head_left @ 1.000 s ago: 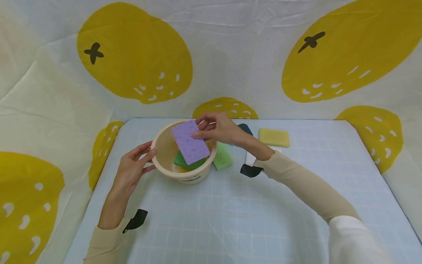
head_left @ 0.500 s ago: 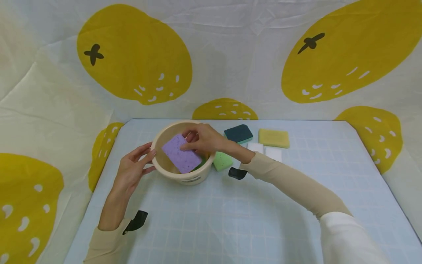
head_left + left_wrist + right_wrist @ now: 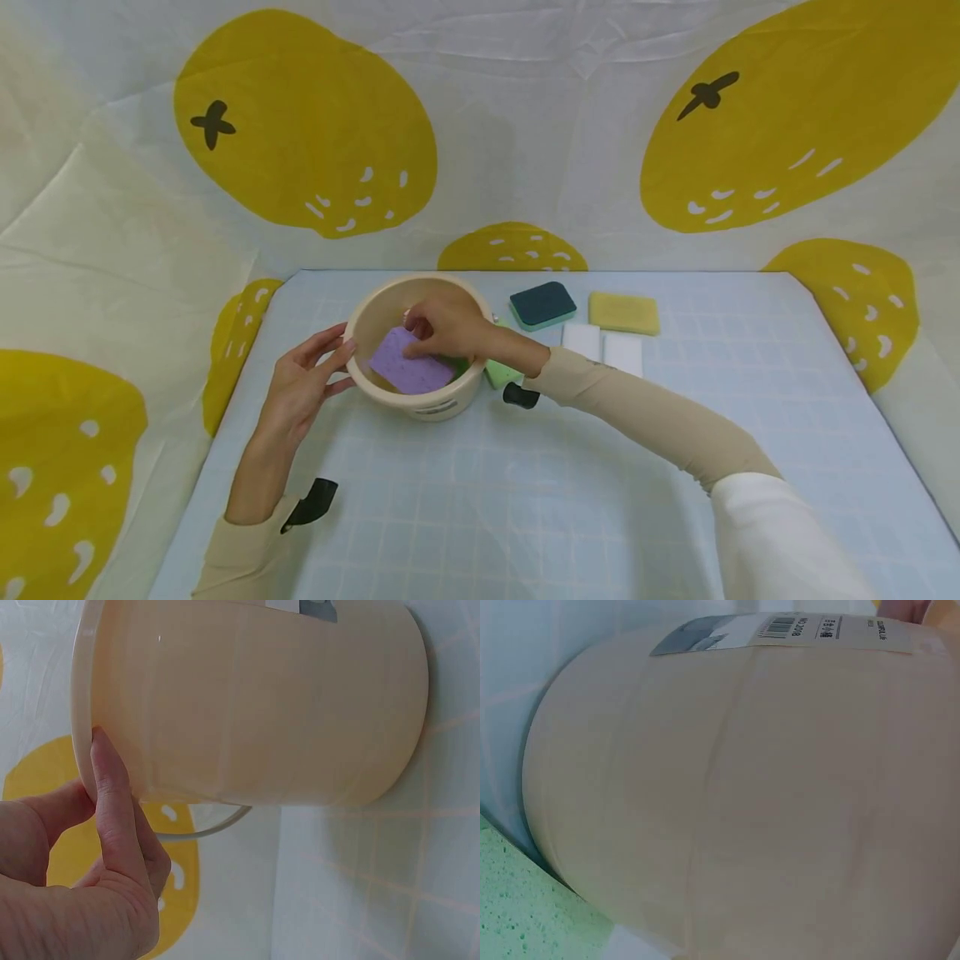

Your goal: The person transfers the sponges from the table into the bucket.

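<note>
A cream plastic bucket (image 3: 467,398) stands on the table at the back left of centre. My left hand (image 3: 300,371) pinches its rim on the left side; in the left wrist view the fingers (image 3: 116,817) lie along the outer wall just under the lip. Reaching into the bucket from the right, my right hand (image 3: 450,327) pinches a purple sponge (image 3: 405,368) by its upper edge, thumb on the near face. A bit of green sponge (image 3: 459,365) shows beneath it. The right wrist view is filled by the bucket's labelled side (image 3: 727,772), which hides the right hand.
Right beside the bucket lies a light green sponge (image 3: 502,373), partly under my right forearm. Behind it are a dark-topped scrub sponge (image 3: 543,303), a yellow sponge (image 3: 624,312) and two white sponge blocks (image 3: 581,338). A fruit-printed cloth (image 3: 525,150) hangs behind the table.
My right hand has carried the purple sponge left and down from above the bucket to inside it. My left hand has stayed on the rim, and the bucket stands where it was.
</note>
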{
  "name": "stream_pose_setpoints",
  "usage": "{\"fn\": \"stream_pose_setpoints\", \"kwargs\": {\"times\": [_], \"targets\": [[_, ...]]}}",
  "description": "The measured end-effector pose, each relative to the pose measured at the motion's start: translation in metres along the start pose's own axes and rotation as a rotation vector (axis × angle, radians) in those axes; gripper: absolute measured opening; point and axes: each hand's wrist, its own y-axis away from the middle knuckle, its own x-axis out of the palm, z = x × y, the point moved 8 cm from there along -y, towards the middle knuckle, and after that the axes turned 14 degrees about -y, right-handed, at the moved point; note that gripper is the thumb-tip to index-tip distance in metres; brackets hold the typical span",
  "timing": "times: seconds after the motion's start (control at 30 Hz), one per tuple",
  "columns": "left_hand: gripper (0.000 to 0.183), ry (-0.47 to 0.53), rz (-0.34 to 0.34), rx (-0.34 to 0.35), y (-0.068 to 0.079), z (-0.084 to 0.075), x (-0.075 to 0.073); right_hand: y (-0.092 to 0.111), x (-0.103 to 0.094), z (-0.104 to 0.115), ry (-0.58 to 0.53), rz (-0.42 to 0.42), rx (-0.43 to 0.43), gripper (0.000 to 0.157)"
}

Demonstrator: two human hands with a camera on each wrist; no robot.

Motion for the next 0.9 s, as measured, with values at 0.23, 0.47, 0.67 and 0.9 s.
{"fn": "stream_pose_setpoints", "kwargs": {"times": [0.23,0.47,0.67,0.9], "targets": [[0.067,-0.011,-0.005,-0.008,0.0,0.002,0.001,0.004,0.002,-0.001,-0.005,0.039,0.047,0.035],[0.065,-0.016,-0.009,0.01,0.0,0.002,0.0,0.017,-0.012,0.002,-0.073,0.017,0.008,0.03],[0.066,-0.021,-0.02,-0.007,0.001,0.003,0.0,0.033,-0.029,0.005,-0.15,-0.039,-0.007,0.027],[0.067,-0.038,-0.014,-0.008,0.0,0.003,0.001,0.051,-0.053,0.006,-0.201,-0.134,-0.055,0.025]]}}
